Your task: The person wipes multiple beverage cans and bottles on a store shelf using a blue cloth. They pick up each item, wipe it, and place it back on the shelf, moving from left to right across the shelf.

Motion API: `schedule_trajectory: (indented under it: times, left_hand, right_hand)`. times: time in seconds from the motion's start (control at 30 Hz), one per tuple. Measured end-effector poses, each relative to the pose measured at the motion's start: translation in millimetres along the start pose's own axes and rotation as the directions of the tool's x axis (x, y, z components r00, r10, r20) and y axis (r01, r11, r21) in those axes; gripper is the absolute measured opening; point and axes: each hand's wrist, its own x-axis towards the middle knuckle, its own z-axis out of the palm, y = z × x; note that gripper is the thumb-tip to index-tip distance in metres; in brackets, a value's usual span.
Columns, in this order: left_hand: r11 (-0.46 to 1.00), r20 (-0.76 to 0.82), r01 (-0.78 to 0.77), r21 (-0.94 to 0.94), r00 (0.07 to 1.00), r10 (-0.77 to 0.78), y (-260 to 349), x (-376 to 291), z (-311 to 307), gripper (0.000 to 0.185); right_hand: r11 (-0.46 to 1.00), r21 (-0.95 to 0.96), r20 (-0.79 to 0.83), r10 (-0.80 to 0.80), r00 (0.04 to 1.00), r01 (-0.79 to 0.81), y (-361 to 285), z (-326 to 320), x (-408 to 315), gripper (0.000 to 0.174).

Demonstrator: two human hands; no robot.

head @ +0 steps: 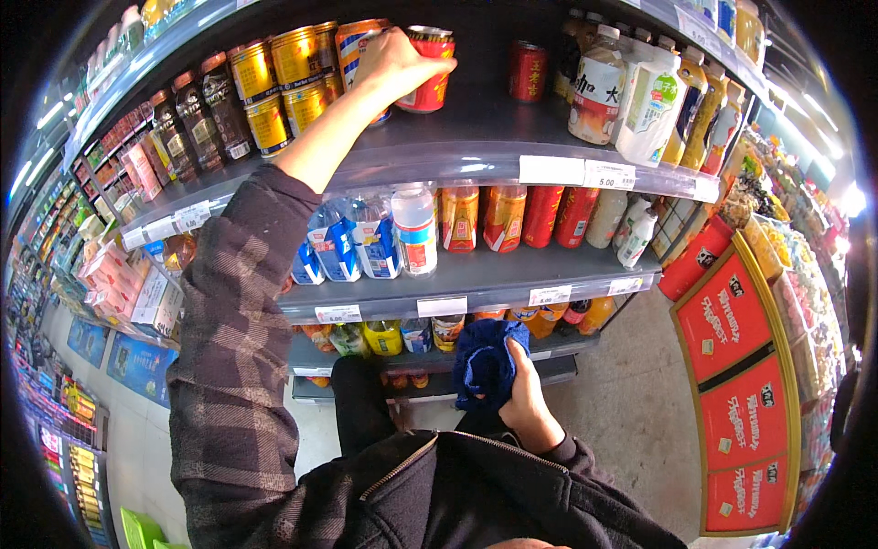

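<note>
My left hand [401,65] reaches onto the upper shelf and grips a red drink can [435,86], thumb across its front; the other fingers are mostly hidden. Just left of it stands an orange-and-blue can [350,51], partly covered by my hand and wrist. Stacked gold cans [252,72] stand farther left. Another dark red can [527,72] is set apart to the right, deeper on the shelf. Lower down, before my body, my right hand [528,398] holds a bunched dark blue cloth [487,364].
The upper shelf [473,134] also bears dark bottles [219,103] at left and a coconut drink bottle [595,89] at right. Bottles and red cans [544,216] line the shelf below. A gold-framed red display stand [727,322] is at right, cartons [158,298] at left.
</note>
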Motion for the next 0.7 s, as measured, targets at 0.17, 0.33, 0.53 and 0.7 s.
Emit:
schedule_trajectory:
  times: [0.17, 0.33, 0.53, 0.7]
  left_hand:
    - [0.960, 0.022, 0.020, 0.280, 0.999, -0.027, 9, 4, 20, 0.085]
    - [0.898, 0.054, -0.052, 0.437, 0.998, 0.031, 0, 7, 36, 0.067]
    - [0.958, 0.152, -0.069, 0.279, 0.988, 0.027, -24, 15, 29, 0.065]
    - [0.909, -0.003, -0.240, 0.342, 0.967, 0.256, -24, 3, 33, 0.072]
  right_hand:
    - [0.999, -0.033, -0.047, 0.004, 0.999, -0.005, -5, -15, -3, 0.036]
    - [0.997, -0.055, -0.045, 0.045, 0.998, -0.047, 5, -29, 7, 0.043]
    - [0.992, -0.121, -0.012, 0.035, 0.999, -0.036, 11, -34, 13, 0.042]
    - [0.990, -0.104, -0.041, 0.087, 0.995, -0.091, 1, -26, 7, 0.044]
